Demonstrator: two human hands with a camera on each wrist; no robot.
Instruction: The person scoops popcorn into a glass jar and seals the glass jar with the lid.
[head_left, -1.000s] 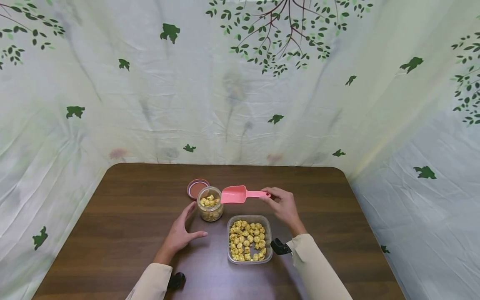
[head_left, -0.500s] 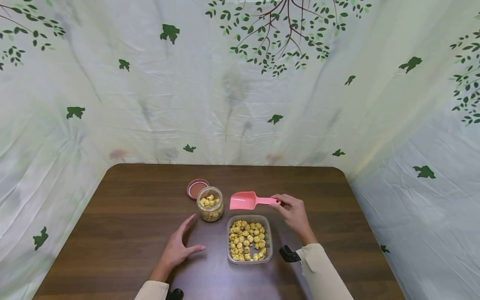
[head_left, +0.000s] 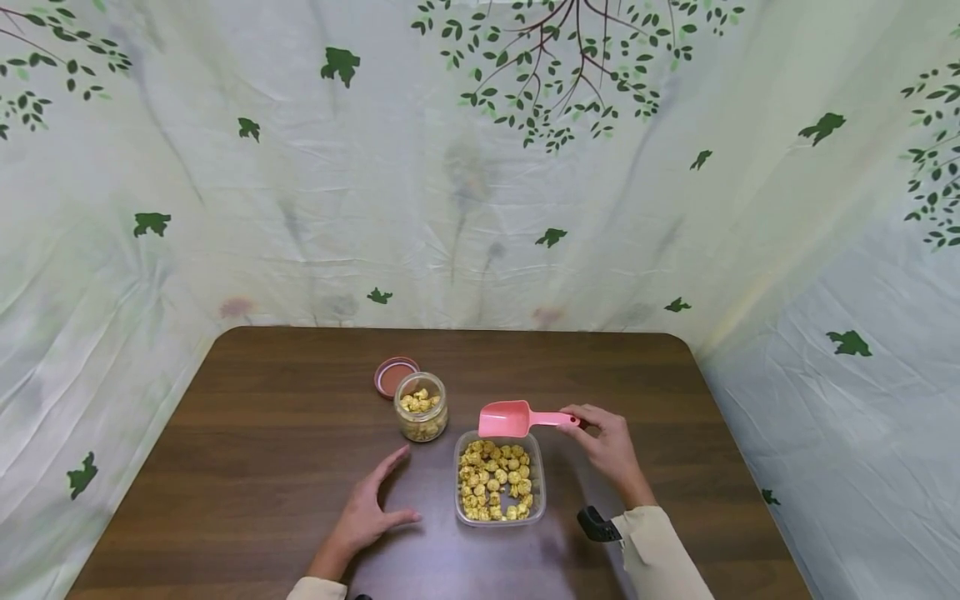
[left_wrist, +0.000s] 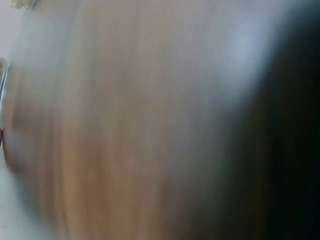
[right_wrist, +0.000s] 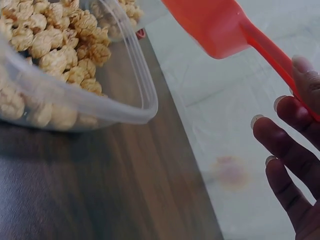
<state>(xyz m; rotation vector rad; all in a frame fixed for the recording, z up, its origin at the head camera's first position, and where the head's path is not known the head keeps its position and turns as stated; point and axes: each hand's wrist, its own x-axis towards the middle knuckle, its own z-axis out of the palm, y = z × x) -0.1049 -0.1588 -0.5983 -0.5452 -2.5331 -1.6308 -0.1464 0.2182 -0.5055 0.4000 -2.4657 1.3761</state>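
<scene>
My right hand [head_left: 609,446] pinches the handle of a pink scoop [head_left: 504,419], thumb on one side and fingers on the other. The scoop's bowl overlaps the far rim of a clear plastic container [head_left: 539,513] in the head view. Caramel popcorn [right_wrist: 55,47] fills much of that container. To its upper left stands an open glass jar [head_left: 422,427], partly filled with popcorn. My left hand [head_left: 365,511] holds nothing; its thumb and fingers are spread apart between the jar and the container. The left wrist view is mostly blurred.
A red-rimmed lid [head_left: 393,377] lies just behind the jar, on its far left. All of this stands on a dark wooden table [head_left: 285,450]. A pale curtain with printed leaves [head_left: 480,183] hangs behind and beside the table.
My right hand has moved the scoop away from the jar, rightward and nearer, to the container's far rim. My left hand has drawn back from the jar's side.
</scene>
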